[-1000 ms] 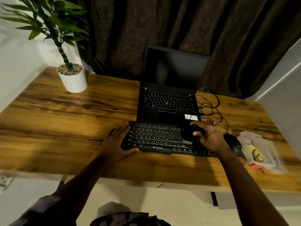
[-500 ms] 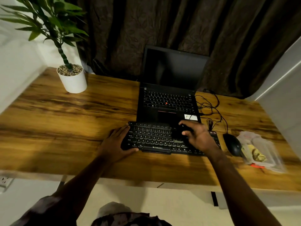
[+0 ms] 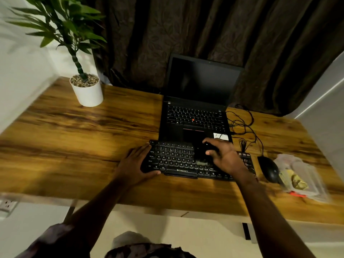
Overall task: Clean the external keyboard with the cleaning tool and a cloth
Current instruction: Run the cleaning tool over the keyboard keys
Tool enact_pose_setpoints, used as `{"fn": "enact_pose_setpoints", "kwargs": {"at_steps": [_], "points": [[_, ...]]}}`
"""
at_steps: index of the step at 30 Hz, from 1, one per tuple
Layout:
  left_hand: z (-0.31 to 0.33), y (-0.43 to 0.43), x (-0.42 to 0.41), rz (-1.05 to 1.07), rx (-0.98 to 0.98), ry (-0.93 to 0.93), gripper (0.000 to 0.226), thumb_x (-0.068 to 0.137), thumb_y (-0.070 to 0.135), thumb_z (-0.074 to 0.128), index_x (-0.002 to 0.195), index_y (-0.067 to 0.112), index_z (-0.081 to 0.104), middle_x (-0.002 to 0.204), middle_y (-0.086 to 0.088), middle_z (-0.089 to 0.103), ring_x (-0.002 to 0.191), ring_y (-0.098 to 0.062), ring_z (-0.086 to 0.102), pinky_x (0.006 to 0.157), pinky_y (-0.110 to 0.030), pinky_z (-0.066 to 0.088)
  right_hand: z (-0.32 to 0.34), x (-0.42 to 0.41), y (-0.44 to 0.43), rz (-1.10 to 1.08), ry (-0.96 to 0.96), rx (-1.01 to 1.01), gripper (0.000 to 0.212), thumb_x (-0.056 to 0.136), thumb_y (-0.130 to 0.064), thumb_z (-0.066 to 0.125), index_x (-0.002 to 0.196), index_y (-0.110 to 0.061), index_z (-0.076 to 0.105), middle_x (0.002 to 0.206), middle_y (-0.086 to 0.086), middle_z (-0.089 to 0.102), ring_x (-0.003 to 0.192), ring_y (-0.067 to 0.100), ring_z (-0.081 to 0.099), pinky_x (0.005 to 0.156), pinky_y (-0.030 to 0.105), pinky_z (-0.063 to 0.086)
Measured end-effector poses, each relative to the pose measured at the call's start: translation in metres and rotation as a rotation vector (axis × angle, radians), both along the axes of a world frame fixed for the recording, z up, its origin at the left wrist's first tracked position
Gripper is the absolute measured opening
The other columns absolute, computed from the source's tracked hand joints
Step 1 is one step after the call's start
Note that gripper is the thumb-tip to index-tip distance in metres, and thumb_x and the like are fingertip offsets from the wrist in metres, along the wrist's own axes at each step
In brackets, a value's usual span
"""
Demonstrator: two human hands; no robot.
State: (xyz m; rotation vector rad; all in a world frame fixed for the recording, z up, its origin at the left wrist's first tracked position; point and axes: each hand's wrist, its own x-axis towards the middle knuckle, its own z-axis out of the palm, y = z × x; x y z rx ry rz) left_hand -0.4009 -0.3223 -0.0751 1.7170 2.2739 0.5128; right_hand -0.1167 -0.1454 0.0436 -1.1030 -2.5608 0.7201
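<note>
Resting on the keyboard's (image 3: 175,159) middle, cleaning tool (image 3: 201,157) is clamped in right grip (image 3: 223,158); left grip (image 3: 134,164) apart.

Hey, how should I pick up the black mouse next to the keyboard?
Come from above and pinch the mouse across its narrow sides at the rounded hump. The keyboard and plastic bag crowd both sides, and its cable trails off the far end.

Right hand (image 3: 224,158), gripping black cleaning tool (image 3: 203,151): shifted left along external keyboard (image 3: 173,159); keyboard's right end now uncovered.
</note>
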Motion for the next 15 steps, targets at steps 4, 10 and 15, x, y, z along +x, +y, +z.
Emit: {"fn": "enact_pose_setpoints", "kwargs": {"at_steps": [4,10,15], "points": [[-0.002,0.001,-0.001,-0.006,0.0,0.009,0.114,0.069,0.099,0.035,0.159,0.033,0.013,0.166,0.012,0.016,0.15,-0.018,0.02,0.122,-0.045,0.021,0.003,0.009,0.006,-0.018,-0.028,0.006,0.042,0.091,-0.007,0.064,0.128,-0.027,0.06,0.113,-0.001,0.061,0.078,0.001,0.059,0.067,0.018,0.053],[-0.003,0.001,0.0,-0.002,0.027,0.006,0.114,0.07,0.099,0.034,0.159,0.031,0.015,0.165,0.012,0.016,0.15,-0.016,0.022,0.122,-0.044,0.024,0.001,0.038,0.018,-0.068,-0.055,0.026,0.046,0.091,-0.012,0.065,0.122,-0.044,0.054,0.118,0.005,0.061,0.09,0.016,0.063,0.076,0.041,0.061],[0.0,0.001,0.001,-0.007,0.028,0.002,0.112,0.071,0.095,0.041,0.159,0.031,0.016,0.166,0.012,0.015,0.15,-0.016,0.02,0.123,-0.04,0.017,0.0,0.003,0.003,-0.004,-0.054,0.024,0.043,0.092,-0.012,0.064,0.129,-0.033,0.057,0.116,-0.001,0.061,0.093,0.009,0.061,0.081,0.033,0.058]]}}
